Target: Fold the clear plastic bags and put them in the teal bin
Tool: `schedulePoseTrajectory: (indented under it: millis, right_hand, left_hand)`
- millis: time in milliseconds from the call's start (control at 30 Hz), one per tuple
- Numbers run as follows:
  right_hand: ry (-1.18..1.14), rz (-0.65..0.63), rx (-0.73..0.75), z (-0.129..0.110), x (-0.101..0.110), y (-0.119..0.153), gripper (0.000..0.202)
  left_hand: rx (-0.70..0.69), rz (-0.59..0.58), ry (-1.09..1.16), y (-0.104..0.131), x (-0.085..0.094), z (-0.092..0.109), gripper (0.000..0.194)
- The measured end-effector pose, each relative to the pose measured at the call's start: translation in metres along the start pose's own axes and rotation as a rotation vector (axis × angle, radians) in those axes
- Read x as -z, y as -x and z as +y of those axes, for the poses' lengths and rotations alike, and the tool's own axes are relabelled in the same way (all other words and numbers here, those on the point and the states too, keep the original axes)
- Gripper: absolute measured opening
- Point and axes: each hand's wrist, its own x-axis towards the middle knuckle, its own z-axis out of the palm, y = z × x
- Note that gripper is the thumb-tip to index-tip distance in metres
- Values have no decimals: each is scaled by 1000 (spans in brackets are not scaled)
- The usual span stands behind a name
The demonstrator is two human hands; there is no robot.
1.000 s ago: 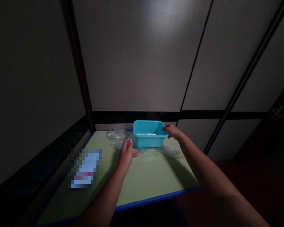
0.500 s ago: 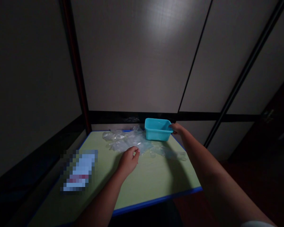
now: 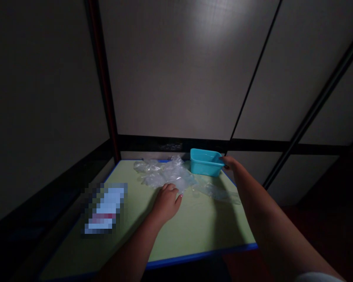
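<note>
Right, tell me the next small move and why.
Probably close the left hand on the near edge of the plastic: its fingers are at that edge, the plastic lies loosely spread on the table, and the right hand holds the bin to one side.

Looks like a room in a home here, dim, with big grey panels (image 3: 176,78) like wardrobe doors rising behind a small green table (image 3: 194,231) edged in blue, and a dark reddish floor (image 3: 244,266) showing below at the right; the exact room, I can't tell.
</note>
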Motion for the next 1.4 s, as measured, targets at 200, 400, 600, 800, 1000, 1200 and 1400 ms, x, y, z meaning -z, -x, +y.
schedulePoseTrajectory:
  millis: [200, 400, 600, 800, 1000, 1200, 1400]
  right_hand:
    - [15, 67, 80, 1, -4, -1, 40]
    - [91, 196, 216, 4, 7, 5, 57]
    - [188, 421, 463, -2, 15, 27, 50]
    - [300, 626, 967, -14, -19, 86, 43]
    - [570, 199, 1171, -11, -89, 145, 38]
    - [688, -114, 1088, -6, -150, 171, 44]
    - [655, -192, 1058, -5, -173, 190, 38]
  left_hand:
    - [186, -72, -208, 2, -11, -5, 42]
    - [450, -50, -270, -7, -8, -27, 61]
    - [625, -38, -256, -17, -6, -54, 62]
    - [528, -196, -251, -21, -12, -65, 62]
    - [507, -249, -262, -13, -7, -49, 58]
    - [462, -150, -298, -6, 8, -32, 43]
    - [541, -44, -285, -8, 12, -37, 44]
